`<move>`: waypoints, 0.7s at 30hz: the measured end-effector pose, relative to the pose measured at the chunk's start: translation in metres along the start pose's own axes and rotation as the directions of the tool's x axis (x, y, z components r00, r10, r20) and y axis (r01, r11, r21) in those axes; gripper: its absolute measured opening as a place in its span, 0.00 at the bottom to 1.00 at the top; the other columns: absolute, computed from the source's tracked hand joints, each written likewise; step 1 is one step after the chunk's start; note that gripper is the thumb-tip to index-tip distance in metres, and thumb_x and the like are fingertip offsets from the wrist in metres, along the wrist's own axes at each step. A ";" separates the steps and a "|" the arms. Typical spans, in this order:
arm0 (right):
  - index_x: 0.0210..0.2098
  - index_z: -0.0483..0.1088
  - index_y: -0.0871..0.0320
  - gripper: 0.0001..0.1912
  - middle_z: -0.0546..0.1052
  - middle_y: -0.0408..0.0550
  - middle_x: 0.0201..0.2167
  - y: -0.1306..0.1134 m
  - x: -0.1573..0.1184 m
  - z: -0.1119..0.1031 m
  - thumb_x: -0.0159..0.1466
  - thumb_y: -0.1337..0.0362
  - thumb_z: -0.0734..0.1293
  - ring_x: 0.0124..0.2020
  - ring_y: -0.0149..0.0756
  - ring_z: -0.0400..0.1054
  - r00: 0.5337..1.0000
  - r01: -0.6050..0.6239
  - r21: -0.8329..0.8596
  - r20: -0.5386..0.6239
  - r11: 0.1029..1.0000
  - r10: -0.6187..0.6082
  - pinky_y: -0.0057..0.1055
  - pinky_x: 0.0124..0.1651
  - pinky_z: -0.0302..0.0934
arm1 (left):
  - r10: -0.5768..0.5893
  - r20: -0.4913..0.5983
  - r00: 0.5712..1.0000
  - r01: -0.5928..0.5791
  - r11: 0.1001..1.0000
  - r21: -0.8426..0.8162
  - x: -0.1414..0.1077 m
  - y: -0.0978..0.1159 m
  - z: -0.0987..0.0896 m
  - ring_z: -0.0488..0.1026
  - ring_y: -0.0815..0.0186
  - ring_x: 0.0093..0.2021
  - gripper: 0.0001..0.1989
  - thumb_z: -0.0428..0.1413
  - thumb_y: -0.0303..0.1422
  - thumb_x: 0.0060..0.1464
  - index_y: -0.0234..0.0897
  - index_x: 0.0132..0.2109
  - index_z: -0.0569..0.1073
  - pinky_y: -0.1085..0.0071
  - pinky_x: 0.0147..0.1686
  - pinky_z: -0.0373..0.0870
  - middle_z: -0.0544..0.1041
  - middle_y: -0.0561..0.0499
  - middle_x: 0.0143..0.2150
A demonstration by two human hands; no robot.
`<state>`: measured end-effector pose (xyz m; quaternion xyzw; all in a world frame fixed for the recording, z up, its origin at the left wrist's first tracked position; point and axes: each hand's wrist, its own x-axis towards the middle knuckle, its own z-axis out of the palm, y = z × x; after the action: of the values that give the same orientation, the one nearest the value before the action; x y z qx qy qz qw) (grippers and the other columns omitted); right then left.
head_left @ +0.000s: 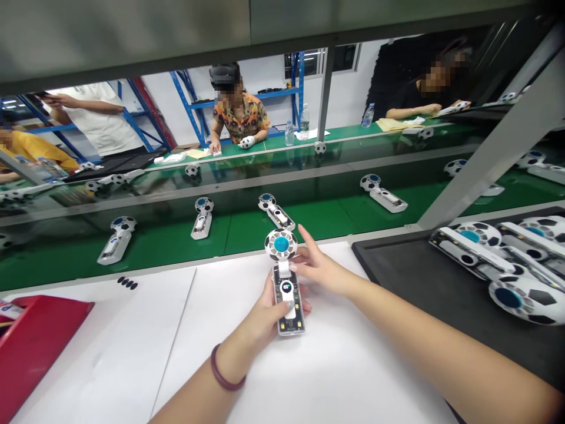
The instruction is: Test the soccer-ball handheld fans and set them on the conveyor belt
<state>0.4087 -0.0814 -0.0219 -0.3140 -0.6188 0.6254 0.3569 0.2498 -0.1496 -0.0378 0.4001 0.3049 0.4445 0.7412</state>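
A handheld fan (286, 288) with a clear body, a small lit display and a football-patterned head (281, 244) with a blue hub stands upright above the white paper sheet (247, 353). My left hand (269, 312), with a dark red bracelet (227, 368) on the wrist, wraps the fan's body from below. My right hand (315, 268) comes in from the right, fingers spread, resting against the fan's neck beside the head.
Several finished fans (498, 259) lie on a black mat (397, 265) at right. More stand on a green conveyor belt (168, 259) ahead. A red box (35, 347) sits at left, with small black pieces (127, 283) nearby. A co-worker (238, 112) sits across the belt.
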 end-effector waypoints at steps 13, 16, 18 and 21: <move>0.49 0.63 0.55 0.24 0.68 0.53 0.49 -0.006 -0.010 0.006 0.55 0.58 0.68 0.14 0.20 0.59 0.881 -0.394 0.347 0.406 0.851 0.242 0.20 0.12 0.49 | -0.066 0.234 0.970 0.044 0.994 0.097 -0.005 -0.012 0.001 0.73 0.55 0.41 0.34 0.60 0.36 0.49 0.43 0.57 0.50 0.55 0.41 0.68 0.68 0.43 0.46; 0.45 0.67 0.57 0.23 0.70 0.53 0.48 -0.015 -0.012 0.011 0.51 0.58 0.71 0.24 0.28 0.68 0.905 -0.362 0.354 0.355 0.862 0.235 0.21 0.19 0.58 | -0.044 0.244 0.969 0.010 0.990 0.140 -0.004 -0.009 -0.001 0.71 0.51 0.46 0.33 0.59 0.36 0.49 0.42 0.58 0.52 0.51 0.46 0.65 0.67 0.41 0.48; 0.41 0.70 0.59 0.21 0.71 0.52 0.46 -0.032 -0.018 0.008 0.49 0.57 0.72 0.37 0.37 0.69 0.950 -0.259 0.281 0.248 0.924 0.191 0.27 0.32 0.65 | -0.026 0.260 0.965 -0.009 0.991 0.131 -0.003 -0.008 -0.004 0.67 0.50 0.51 0.36 0.61 0.37 0.47 0.44 0.59 0.53 0.51 0.49 0.62 0.64 0.40 0.52; 0.40 0.71 0.56 0.19 0.72 0.51 0.44 -0.067 -0.034 -0.010 0.49 0.59 0.73 0.45 0.43 0.66 0.999 -0.041 0.038 0.030 0.998 0.040 0.34 0.42 0.64 | 0.000 0.216 0.976 -0.005 1.000 0.023 -0.003 -0.009 -0.008 0.67 0.52 0.51 0.36 0.61 0.39 0.46 0.47 0.59 0.53 0.52 0.49 0.61 0.65 0.42 0.51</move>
<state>0.4396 -0.1055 0.0434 -0.3101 -0.6053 0.6490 0.3410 0.2455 -0.1520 -0.0494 0.4551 0.2272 0.3959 0.7646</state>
